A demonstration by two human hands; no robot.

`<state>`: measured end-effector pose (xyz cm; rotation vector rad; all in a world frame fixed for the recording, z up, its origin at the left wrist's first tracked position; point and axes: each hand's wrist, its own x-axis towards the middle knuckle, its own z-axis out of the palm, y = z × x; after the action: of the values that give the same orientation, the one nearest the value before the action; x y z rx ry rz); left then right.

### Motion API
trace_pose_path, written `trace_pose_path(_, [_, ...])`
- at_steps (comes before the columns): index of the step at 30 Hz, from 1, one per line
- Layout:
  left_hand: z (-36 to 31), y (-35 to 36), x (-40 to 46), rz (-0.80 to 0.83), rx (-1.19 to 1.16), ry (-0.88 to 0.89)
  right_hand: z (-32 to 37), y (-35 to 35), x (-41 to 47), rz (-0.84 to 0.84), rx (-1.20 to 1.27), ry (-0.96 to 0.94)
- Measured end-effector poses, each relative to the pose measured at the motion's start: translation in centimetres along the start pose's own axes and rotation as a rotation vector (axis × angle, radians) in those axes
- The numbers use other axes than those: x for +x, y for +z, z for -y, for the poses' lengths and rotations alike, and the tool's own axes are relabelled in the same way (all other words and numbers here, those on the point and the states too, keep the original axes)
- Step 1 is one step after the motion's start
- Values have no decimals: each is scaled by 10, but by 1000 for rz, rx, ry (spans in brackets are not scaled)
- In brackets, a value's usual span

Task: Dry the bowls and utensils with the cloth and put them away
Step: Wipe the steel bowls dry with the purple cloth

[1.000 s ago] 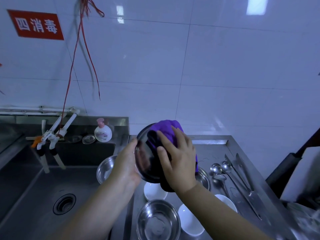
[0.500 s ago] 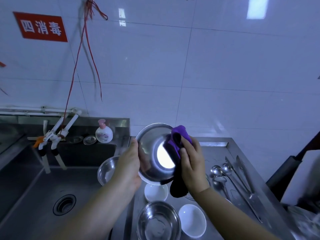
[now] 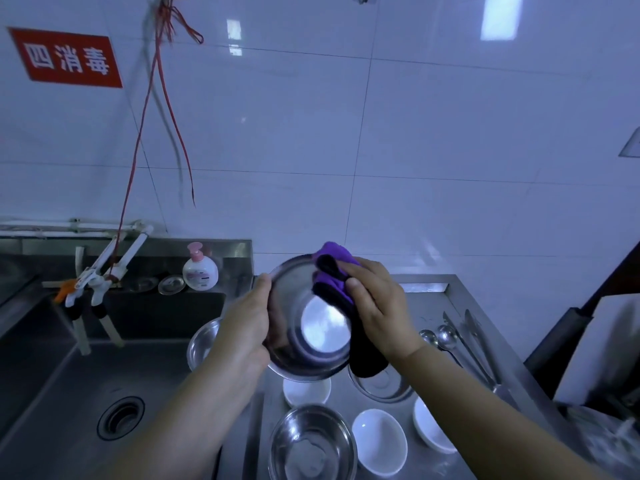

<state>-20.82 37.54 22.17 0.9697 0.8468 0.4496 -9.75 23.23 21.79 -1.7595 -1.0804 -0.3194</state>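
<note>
A person stands at a steel counter (image 3: 433,292) beside a sink (image 3: 52,393). The left hand (image 3: 242,330) grips the left rim of a steel bowl (image 3: 304,327), held tilted above the counter with its shiny inside facing the camera. The right hand (image 3: 377,306) clutches a purple cloth (image 3: 334,275) and presses it on the bowl's upper right inner wall; a dark end of the cloth hangs below. On the counter underneath sit 3 white bowls (image 3: 379,441) and 2 more steel bowls (image 3: 311,445), nothing visible inside them. Another steel bowl (image 3: 202,341) rests at the sink's right edge. To the right lie 2 spoons (image 3: 445,336) and tongs (image 3: 479,344). A soap bottle (image 3: 200,270) stands on the far ledge.
</note>
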Motion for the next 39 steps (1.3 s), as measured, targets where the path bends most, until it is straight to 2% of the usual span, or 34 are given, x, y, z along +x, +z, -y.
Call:
trace_pose_path(4, [-4,4,2,-3,-151,-112,-3,5,-14,-82,64,66])
trace_pose_path(9, [-1,8,-3,10,-276,-205,-6,18,-41,-233,11,140])
trace_pose_path(15, [-1,14,-7,29,-430,-333,-4,32,-70,-331,-164,43])
trace_pose_path(21, [2,20,-20,241,-421,-335,-1,42,-85,-340,-358,-67])
trace_pose_path(25, [7,25,-20,164,-493,-289,6,38,-72,-294,-506,-215])
trace_pose_path(29, [3,28,-23,192,-424,-281,12,40,-56,-233,-645,-334])
trace_pose_path(36, [-4,18,-15,163,-362,-341,-8,14,-58,-120,-544,-603])
trace_pose_path(39, [-1,18,-14,161,-426,-326,-17,0,-59,-77,-522,-663])
